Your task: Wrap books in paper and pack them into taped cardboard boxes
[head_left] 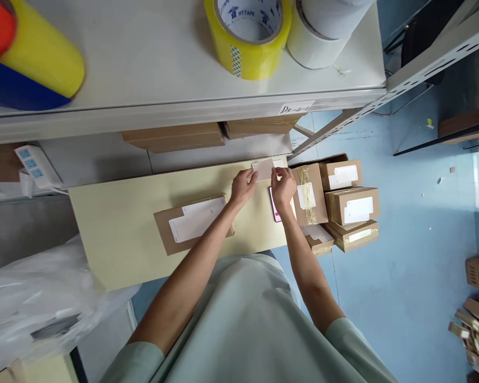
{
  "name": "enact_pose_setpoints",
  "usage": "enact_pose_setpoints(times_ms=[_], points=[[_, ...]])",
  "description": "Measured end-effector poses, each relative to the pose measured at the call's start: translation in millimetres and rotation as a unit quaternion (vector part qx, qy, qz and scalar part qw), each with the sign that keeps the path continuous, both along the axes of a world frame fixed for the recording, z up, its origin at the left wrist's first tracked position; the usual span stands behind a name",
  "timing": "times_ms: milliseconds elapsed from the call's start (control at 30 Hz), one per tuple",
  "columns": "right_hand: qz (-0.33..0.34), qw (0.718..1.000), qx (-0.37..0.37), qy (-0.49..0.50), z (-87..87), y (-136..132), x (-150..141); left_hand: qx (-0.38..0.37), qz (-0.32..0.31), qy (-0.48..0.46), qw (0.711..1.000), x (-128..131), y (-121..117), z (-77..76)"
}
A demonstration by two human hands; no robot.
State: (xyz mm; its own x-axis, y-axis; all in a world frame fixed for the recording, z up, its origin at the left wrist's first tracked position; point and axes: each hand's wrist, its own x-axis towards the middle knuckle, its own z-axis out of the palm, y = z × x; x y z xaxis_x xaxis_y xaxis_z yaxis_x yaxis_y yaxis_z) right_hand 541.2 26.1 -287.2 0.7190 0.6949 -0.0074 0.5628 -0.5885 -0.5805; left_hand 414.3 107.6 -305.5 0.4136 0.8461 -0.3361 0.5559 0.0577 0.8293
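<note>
In the head view, the left hand (243, 187) is reaching to the far right end of the cream surface (120, 229), its grip closing on the left edge of a pale slip (263, 169). The right hand (283, 189) is meeting it from the other side, its grip pinching the slip's right edge. The slip is lying level between the two hands, near the shelving. A white piece of paper (280, 163) is showing just behind the right fingertips.

A phone (274, 206) with a pink screen is lying partly under the right hand. A flat cardboard box (167, 230) is resting on the surface beside the left forearm, its white label (195, 219) facing up. Past the right end, several labelled cartons (335, 199) are standing in a cluster. On the shelf (143, 53) above, a yellow tape roll (249, 63) is sitting beside white rolls (312, 52).
</note>
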Motion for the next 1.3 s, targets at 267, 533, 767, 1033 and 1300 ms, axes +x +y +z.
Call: enact_pose_setpoints(times_ms=[267,533,767,1033,1300], points=[[0.18,0.98,0.049,0.07,18.3,7.7,-41.4,0.027,0.065,0.116,0.991,-31.0,41.7,38.4],[0.002,0.944,-0.086,0.317,-13.1,58.1,3.2,0.021,0.101,0.165,0.981,-53.6,58.3,24.1],[-0.024,0.922,-0.137,0.362,-34.0,80.1,5.8,0.03,0.107,0.195,0.974,-55.8,58.9,18.7],[-0.055,0.916,-0.149,0.368,-57.9,78.6,8.3,0.025,0.11,0.204,0.972,-56.4,60.4,11.7],[-0.054,0.919,-0.152,0.359,-59.9,79.0,6.9,0.018,0.111,0.21,0.971,-51.8,61.4,8.9]])
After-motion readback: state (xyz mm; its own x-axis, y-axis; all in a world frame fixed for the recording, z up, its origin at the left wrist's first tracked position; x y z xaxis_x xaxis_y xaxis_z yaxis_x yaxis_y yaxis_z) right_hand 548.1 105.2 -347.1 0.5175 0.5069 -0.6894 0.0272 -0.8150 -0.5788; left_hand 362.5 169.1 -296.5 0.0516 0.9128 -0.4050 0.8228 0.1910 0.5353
